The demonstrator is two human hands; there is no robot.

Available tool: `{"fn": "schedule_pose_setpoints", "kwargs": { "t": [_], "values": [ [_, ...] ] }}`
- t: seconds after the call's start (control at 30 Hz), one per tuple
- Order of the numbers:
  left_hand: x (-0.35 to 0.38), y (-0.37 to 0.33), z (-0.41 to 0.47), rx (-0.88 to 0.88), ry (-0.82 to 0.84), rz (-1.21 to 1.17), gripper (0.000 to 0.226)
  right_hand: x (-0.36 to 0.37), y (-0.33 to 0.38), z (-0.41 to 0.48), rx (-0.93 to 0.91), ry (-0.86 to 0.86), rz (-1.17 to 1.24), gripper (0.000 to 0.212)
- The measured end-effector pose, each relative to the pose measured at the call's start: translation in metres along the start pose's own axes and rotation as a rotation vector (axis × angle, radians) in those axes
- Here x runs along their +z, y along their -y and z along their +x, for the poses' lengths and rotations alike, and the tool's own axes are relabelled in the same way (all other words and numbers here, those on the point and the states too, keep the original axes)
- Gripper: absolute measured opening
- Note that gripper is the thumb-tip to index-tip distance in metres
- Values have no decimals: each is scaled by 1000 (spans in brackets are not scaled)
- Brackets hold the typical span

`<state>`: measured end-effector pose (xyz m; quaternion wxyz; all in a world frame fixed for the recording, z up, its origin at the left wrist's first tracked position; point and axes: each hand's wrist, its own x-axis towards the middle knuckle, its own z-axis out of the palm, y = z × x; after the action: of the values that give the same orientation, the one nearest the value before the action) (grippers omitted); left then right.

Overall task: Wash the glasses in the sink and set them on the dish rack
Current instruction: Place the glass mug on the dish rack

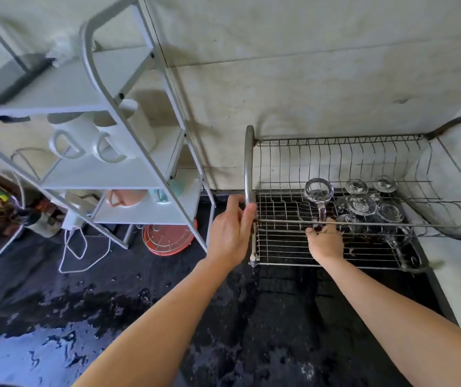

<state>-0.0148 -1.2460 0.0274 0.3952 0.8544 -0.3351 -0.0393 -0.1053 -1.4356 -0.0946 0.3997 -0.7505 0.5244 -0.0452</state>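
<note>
A metal wire dish rack (285,241) stands on the dark counter against the wall. My left hand (232,230) grips the rack's left upright tube. My right hand (325,241) reaches under the front rail and holds the bowl of an upturned stemmed glass (318,191), whose round foot points up. Several more clear stemmed glasses (363,203) stand upside down on the lower tier just to the right. The sink is out of view.
A white shelf unit (128,152) at the left holds two white mugs (89,141), a pink cup (124,197) and a teal item. A red plate (168,238) lies under it. White cables trail over the wet black counter (140,297). The rack's upper tier has free slots.
</note>
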Motion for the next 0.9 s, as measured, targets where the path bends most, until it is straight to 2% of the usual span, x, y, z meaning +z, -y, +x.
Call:
{"fn": "schedule_pose_setpoints", "kwargs": {
  "t": [0.07,0.17,0.23,0.37,0.57,0.77,0.9],
  "values": [
    [-17,14,-12,-9,28,49,33,6,-3,-21,-22,-4,-38,50],
    [-52,52,-42,-100,112,194,22,30,-3,-57,-105,113,-146,17],
    [-81,84,-68,-183,147,294,18,53,6,-86,-144,218,-206,21],
    [-153,145,-120,-387,114,383,19,108,46,-148,-260,340,-271,17],
    [-296,228,-204,-537,-42,401,22,209,145,-268,-527,475,-332,11],
    [-404,289,-291,-687,-187,410,16,303,226,-377,-767,567,-407,24],
    [-456,323,-338,-785,-310,387,18,361,276,-437,-934,671,-435,26]
  ]
}}
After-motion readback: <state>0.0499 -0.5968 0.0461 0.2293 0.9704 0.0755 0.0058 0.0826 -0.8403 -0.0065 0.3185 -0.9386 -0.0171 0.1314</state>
